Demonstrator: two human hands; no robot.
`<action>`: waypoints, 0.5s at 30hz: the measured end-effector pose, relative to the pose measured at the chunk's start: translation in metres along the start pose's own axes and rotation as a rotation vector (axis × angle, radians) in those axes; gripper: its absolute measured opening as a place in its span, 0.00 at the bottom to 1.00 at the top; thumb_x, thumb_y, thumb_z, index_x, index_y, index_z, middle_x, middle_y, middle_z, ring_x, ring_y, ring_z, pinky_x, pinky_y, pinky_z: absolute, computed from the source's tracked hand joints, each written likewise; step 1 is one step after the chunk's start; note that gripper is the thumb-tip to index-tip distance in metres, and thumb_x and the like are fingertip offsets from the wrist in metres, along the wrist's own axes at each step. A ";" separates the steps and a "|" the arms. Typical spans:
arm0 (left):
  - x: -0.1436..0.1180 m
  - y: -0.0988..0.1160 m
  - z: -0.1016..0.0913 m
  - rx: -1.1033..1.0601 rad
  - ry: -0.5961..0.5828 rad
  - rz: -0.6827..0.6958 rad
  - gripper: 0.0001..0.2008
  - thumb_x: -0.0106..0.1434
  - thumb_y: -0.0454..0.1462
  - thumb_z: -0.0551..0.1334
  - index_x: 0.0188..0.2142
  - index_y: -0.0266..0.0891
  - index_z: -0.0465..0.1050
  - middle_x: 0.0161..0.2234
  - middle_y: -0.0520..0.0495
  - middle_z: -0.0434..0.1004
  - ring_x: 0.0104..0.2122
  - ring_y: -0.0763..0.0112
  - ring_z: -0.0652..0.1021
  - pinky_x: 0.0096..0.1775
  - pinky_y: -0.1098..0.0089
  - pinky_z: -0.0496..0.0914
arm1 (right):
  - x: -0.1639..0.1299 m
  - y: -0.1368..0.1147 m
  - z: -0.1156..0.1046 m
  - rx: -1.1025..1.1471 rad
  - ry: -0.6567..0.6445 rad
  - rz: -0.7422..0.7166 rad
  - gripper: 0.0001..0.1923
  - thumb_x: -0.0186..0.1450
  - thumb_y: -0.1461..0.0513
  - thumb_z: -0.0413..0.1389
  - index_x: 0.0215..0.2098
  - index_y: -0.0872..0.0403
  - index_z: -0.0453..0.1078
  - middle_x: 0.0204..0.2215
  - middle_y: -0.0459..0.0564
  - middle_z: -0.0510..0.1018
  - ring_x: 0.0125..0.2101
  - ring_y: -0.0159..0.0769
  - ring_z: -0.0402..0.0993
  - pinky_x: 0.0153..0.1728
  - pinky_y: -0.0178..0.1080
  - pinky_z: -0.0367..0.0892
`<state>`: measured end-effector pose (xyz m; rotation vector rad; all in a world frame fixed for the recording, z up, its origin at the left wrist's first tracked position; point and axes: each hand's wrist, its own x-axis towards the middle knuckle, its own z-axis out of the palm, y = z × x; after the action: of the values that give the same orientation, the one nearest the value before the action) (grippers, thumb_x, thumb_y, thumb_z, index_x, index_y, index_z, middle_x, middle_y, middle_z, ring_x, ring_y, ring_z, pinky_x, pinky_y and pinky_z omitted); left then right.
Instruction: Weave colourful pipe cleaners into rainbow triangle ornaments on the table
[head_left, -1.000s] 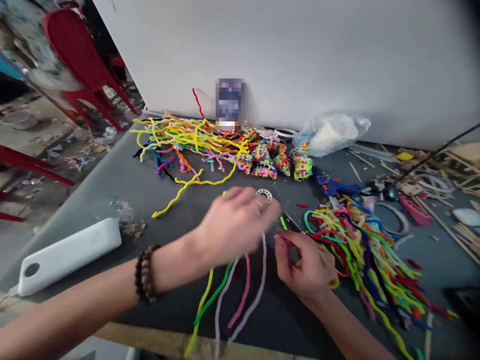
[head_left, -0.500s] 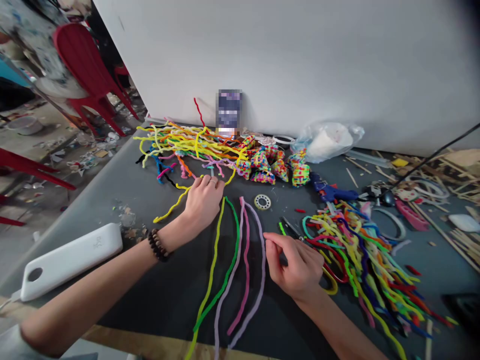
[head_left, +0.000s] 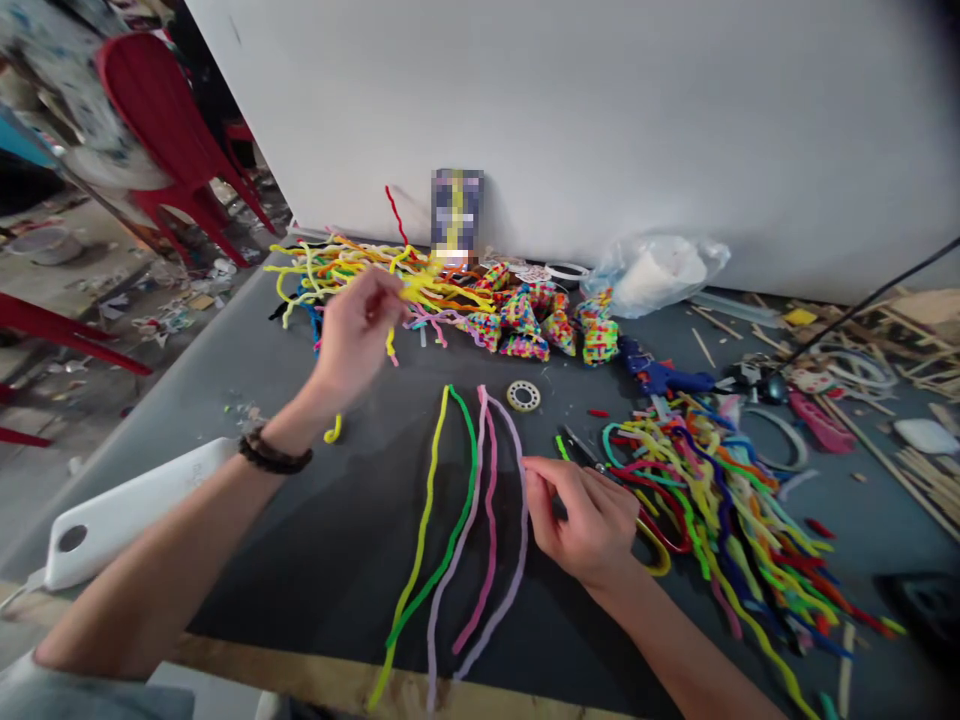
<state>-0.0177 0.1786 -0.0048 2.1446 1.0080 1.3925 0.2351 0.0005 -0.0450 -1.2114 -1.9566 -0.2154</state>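
Head view — faces forward and down, table (head_left: 300,560) close below, pale panel (head_left: 600,120) beyond.

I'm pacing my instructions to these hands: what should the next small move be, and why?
I'd probably lower the left hand toward the five spread strands, since it appears to hold a raised yellow strand, blurred, while those five lie laid out on the dark tabletop with the right hand beside them.

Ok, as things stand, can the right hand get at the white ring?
Probably yes: the right hand is close by, and bare tabletop shows between its fingers and the white ring; the nearest lavender stem curves alongside but doesn't cover it.
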 end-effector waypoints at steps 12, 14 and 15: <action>0.014 0.048 -0.065 -0.118 -0.119 -0.465 0.11 0.72 0.35 0.56 0.30 0.42 0.64 0.21 0.55 0.72 0.19 0.76 0.68 0.22 0.74 0.60 | -0.002 0.000 0.001 0.015 -0.008 0.017 0.11 0.66 0.72 0.60 0.45 0.56 0.74 0.31 0.46 0.85 0.26 0.29 0.79 0.30 0.34 0.67; -0.016 0.044 -0.067 0.303 -0.483 -0.579 0.13 0.71 0.38 0.56 0.28 0.43 0.64 0.20 0.55 0.75 0.18 0.72 0.72 0.23 0.73 0.63 | -0.001 0.000 0.001 0.021 -0.008 0.018 0.11 0.66 0.72 0.60 0.45 0.56 0.74 0.31 0.46 0.85 0.26 0.29 0.79 0.30 0.34 0.67; -0.028 0.040 -0.067 0.429 -0.611 -0.587 0.14 0.72 0.39 0.55 0.27 0.44 0.64 0.20 0.55 0.76 0.19 0.70 0.74 0.24 0.72 0.64 | -0.001 0.000 0.001 0.024 -0.009 0.016 0.11 0.66 0.72 0.60 0.45 0.56 0.74 0.31 0.46 0.85 0.26 0.29 0.79 0.30 0.34 0.67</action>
<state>-0.0707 0.1269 0.0333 2.0714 1.5731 0.2360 0.2351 0.0004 -0.0468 -1.2138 -1.9511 -0.1786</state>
